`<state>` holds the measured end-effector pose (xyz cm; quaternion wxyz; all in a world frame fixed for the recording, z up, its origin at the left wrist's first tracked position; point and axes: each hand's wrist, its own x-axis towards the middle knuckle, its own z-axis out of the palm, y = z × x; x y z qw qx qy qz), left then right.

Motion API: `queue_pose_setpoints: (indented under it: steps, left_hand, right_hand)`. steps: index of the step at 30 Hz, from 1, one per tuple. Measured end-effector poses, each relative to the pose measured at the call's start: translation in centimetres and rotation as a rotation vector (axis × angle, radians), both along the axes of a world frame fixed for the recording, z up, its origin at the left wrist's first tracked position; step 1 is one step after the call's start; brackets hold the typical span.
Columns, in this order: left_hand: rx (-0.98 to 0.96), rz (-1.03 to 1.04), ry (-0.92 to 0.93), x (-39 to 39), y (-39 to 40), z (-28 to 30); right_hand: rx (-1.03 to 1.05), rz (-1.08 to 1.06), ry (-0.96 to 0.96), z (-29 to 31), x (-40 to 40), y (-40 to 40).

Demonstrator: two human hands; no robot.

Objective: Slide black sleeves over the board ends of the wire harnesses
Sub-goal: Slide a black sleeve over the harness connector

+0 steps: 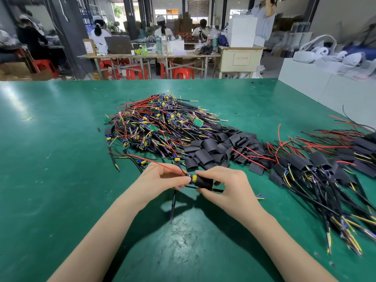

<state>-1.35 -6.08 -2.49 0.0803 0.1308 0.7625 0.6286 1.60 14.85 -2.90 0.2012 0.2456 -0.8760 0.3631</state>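
Two bare forearms reach in from 6 o'clock and meet at the middle of a green table (pixel 61 139). At the centre, the left hand (pixel 160 177) pinches the board end of one harness (pixel 192 178) between thumb and curled fingertips; a yellow part and a bit of blue show just past its fingers. Its red wire runs off toward 10 o'clock, and a black cable hangs down toward 6 o'clock. Touching it from 3 o'clock, the right hand (pixel 225 186) curls thumb and fingers round a black sleeve (pixel 203 183), its open mouth facing the board. The sleeve looks partly on, with the yellow part not yet covered, so the step in hand seems to be the push across. One hand likely steadies the board while the other works the sleeve along.

At 12 o'clock lies a big heap of bare harnesses (pixel 154 125), a tangle of red, black, yellow and purple wires with small green boards. Just beside it, at about 1 o'clock, sits a pile of loose sleeves (pixel 219 145), near the right hand, probably so each can be picked up quickly. From 2 to 4 o'clock, finished harnesses (pixel 309 167) lie in a row, black sleeves on their ends, kept apart from the bare ones. Beyond the table, blurred, people work at benches.
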Motion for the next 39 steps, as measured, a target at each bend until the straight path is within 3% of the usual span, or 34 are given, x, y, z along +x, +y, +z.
queue_pose_setpoints:
  steps: [4, 9, 16, 23, 29, 32, 34, 39]
  left_hand:
    - [0.069, 0.121, 0.016, -0.18, 0.19, -0.11]
    - [0.013, 0.106, 0.021, -0.01, 0.22, -0.26]
    - [0.123, 0.099, -0.106, 0.03, 0.14, -0.15]
    - [-0.069, 0.133, 0.103, 0.4, 0.48, 0.24]
    - [-0.034, 0.123, -0.016, 0.29, 0.49, 0.0]
    - [-0.067, 0.135, 0.062, 0.41, 0.77, -0.11]
    - [-0.022, 0.134, 0.091, 0.36, 0.82, -0.06]
    - [0.274, 0.041, -0.127, 0.2, 0.45, 0.1]
  right_hand:
    - [-0.009, -0.19, 0.007, 0.13, -0.08, 0.04]
    - [-0.067, -0.111, -0.007, 0.09, -0.1, 0.09]
    - [-0.081, -0.111, 0.03, -0.11, -0.05, -0.08]
    - [-0.082, -0.113, -0.027, -0.04, -0.03, -0.07]
    - [-0.117, -0.116, -0.034, -0.05, -0.08, -0.08]
    - [-0.114, -0.114, -0.058, -0.12, -0.06, -0.13]
    - [-0.127, -0.114, -0.066, -0.13, -0.09, -0.18]
    - [-0.166, -0.129, -0.042, 0.12, -0.17, -0.13]
